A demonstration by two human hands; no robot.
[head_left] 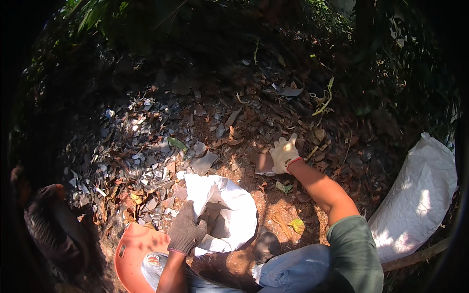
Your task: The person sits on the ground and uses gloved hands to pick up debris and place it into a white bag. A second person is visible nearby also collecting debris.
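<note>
A white woven sack (244,210) stands open-mouthed on the ground in front of me, with flat grey pieces (213,215) inside. My left hand (187,229), in a dark grey glove, is closed on the near left part of the sack's rim. Farther right, my right hand (284,155) wears a cream glove and reaches low over the ground. Its fingers are apart, and the fingertips are partly hidden by the hand's angle. A flat brownish shard (264,163) lies right beside this hand, partly covered by it.
Broken glass-like shards (141,122) and dry leaves cover the ground ahead and left. A full white sack (415,200) leans at the right, above a wooden pole (415,255). An orange plastic seat (134,249) is at lower left, a dark bundle (56,224) beyond it. Plants border the far side.
</note>
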